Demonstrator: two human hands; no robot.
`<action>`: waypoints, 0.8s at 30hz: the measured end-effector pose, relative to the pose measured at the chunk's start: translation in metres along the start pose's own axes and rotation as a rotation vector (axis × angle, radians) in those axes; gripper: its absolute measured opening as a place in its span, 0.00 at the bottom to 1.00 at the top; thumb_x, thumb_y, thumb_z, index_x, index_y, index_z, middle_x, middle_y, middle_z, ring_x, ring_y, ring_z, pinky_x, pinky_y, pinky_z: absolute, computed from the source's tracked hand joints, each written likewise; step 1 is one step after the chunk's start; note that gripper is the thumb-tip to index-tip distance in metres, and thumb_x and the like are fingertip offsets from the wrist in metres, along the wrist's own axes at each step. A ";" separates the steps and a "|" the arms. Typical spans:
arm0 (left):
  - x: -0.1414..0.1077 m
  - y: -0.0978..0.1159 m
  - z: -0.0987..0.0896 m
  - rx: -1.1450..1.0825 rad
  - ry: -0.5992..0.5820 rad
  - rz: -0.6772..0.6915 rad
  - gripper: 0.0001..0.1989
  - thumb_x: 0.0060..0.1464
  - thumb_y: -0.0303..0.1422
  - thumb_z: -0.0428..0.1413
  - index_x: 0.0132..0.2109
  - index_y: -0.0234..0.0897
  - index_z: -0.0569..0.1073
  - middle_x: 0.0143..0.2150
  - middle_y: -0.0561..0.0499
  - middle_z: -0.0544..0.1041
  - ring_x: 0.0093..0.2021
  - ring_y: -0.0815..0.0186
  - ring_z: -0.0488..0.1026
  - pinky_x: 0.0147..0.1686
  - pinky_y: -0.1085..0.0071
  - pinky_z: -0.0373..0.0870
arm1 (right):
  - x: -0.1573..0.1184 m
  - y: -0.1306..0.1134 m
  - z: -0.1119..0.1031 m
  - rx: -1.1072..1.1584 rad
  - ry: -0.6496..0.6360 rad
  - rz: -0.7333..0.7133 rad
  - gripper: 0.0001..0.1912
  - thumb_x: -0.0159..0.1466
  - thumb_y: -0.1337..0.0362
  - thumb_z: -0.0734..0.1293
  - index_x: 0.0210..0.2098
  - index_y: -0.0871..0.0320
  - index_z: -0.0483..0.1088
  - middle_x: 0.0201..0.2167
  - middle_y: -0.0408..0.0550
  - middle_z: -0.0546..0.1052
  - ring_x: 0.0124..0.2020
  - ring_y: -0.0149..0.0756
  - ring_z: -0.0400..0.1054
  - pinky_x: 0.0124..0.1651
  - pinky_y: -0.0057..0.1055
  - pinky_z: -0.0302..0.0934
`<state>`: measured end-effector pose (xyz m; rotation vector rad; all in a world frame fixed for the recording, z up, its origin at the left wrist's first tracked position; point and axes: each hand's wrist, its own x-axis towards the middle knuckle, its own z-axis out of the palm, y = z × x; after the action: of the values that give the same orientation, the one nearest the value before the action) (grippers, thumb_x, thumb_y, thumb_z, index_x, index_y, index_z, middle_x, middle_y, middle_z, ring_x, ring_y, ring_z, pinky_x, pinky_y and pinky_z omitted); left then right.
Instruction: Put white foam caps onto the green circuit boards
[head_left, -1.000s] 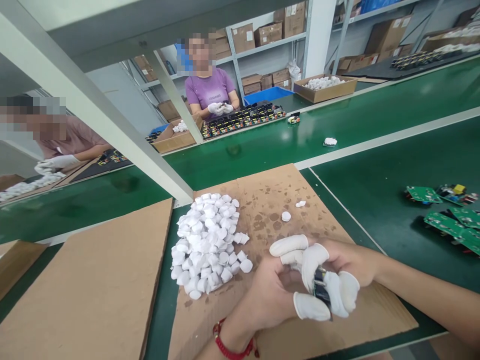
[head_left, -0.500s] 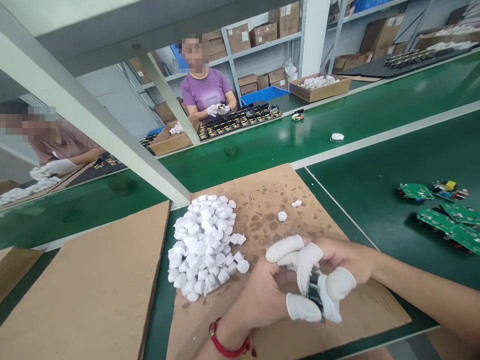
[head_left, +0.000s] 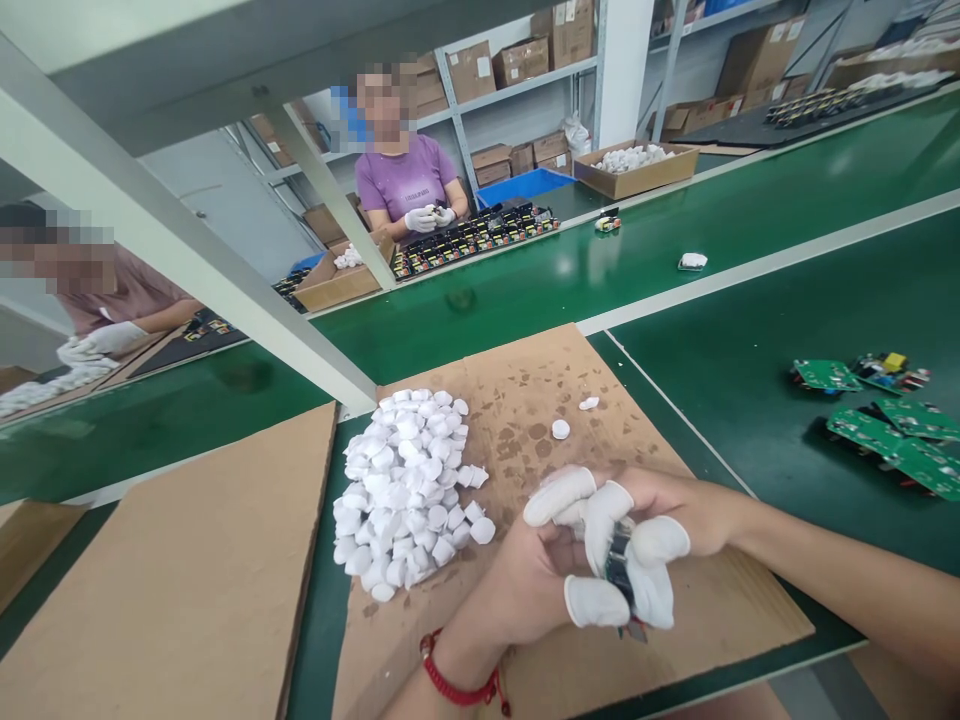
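My left hand (head_left: pixel 536 570), with white finger covers and a red bracelet at the wrist, is closed around a small dark circuit board assembly (head_left: pixel 619 565). From the right, my right hand (head_left: pixel 660 540) grips the same assembly, its covered fingers over the top and side. The fingers hide most of the part; a green edge shows underneath. Both hands are above a brown cardboard sheet (head_left: pixel 510 390). To their left lies a pile of white foam-like pieces (head_left: pixel 405 490). One loose white piece (head_left: pixel 560 429) and a smaller scrap (head_left: pixel 589 403) lie beyond the hands.
Green circuit boards (head_left: pixel 892 440) lie at the right. Behind, a green conveyor (head_left: pixel 517 290) carries two small assemblies. A metal post (head_left: pixel 300 340) stands at the left beside another cardboard sheet (head_left: pixel 172 560). Two people with white gloves work across the conveyor.
The two assemblies on the conveyor have shifted right. My hands still hold the part, which has tilted slightly, showing a green edge below. The view has moved slightly.
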<state>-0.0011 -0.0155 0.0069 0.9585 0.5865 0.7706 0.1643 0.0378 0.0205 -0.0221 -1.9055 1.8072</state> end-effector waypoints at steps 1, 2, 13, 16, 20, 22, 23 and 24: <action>0.000 0.001 0.000 0.013 -0.004 -0.007 0.29 0.30 0.34 0.69 0.45 0.38 0.71 0.36 0.48 0.76 0.34 0.59 0.75 0.31 0.67 0.72 | 0.000 -0.001 0.001 0.002 0.028 -0.001 0.28 0.62 0.43 0.56 0.38 0.60 0.74 0.52 0.55 0.68 0.55 0.45 0.57 0.57 0.44 0.48; 0.001 0.003 0.001 0.024 -0.004 -0.012 0.28 0.32 0.37 0.68 0.44 0.37 0.72 0.35 0.47 0.77 0.34 0.58 0.75 0.31 0.67 0.72 | -0.001 -0.002 0.002 0.006 0.055 -0.003 0.30 0.63 0.43 0.54 0.42 0.60 0.72 0.53 0.56 0.66 0.56 0.46 0.56 0.58 0.45 0.47; 0.004 0.012 0.007 0.142 0.099 0.094 0.33 0.30 0.34 0.69 0.49 0.38 0.72 0.40 0.46 0.76 0.41 0.55 0.73 0.38 0.64 0.71 | -0.003 0.000 0.006 -0.141 0.100 0.029 0.23 0.60 0.46 0.61 0.40 0.57 0.75 0.47 0.55 0.72 0.54 0.45 0.60 0.57 0.43 0.51; 0.005 0.012 0.006 0.159 0.103 0.080 0.30 0.33 0.37 0.67 0.48 0.37 0.73 0.40 0.45 0.76 0.43 0.54 0.72 0.40 0.63 0.71 | -0.002 -0.002 0.005 -0.153 0.115 0.025 0.22 0.62 0.48 0.60 0.40 0.57 0.74 0.46 0.55 0.72 0.54 0.44 0.60 0.58 0.44 0.49; 0.005 0.012 0.007 0.186 0.164 0.084 0.26 0.35 0.40 0.66 0.45 0.38 0.74 0.41 0.45 0.76 0.45 0.54 0.70 0.43 0.63 0.69 | -0.001 -0.004 0.005 -0.105 0.100 0.044 0.28 0.61 0.43 0.57 0.43 0.59 0.72 0.49 0.58 0.70 0.53 0.46 0.60 0.56 0.46 0.51; 0.005 0.011 0.007 0.193 0.178 0.092 0.26 0.35 0.41 0.66 0.44 0.38 0.75 0.41 0.45 0.76 0.46 0.54 0.70 0.44 0.63 0.68 | -0.001 -0.001 0.007 -0.128 0.110 0.052 0.26 0.60 0.44 0.60 0.43 0.59 0.71 0.50 0.58 0.69 0.52 0.46 0.61 0.55 0.46 0.52; 0.005 0.010 0.007 0.195 0.180 0.102 0.25 0.35 0.41 0.66 0.44 0.38 0.75 0.42 0.46 0.75 0.46 0.54 0.69 0.44 0.64 0.67 | -0.001 0.001 0.008 -0.149 0.119 0.047 0.24 0.60 0.46 0.61 0.43 0.59 0.71 0.50 0.58 0.68 0.51 0.45 0.62 0.54 0.45 0.54; 0.005 0.010 0.006 0.195 0.179 0.111 0.25 0.36 0.41 0.66 0.43 0.38 0.75 0.42 0.46 0.75 0.46 0.55 0.69 0.44 0.64 0.67 | -0.001 0.003 0.009 -0.171 0.134 0.029 0.22 0.60 0.47 0.62 0.42 0.59 0.71 0.50 0.57 0.68 0.49 0.43 0.63 0.52 0.44 0.55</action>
<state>0.0034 -0.0110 0.0176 1.1157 0.7803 0.9173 0.1610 0.0298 0.0173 -0.2250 -1.9669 1.6131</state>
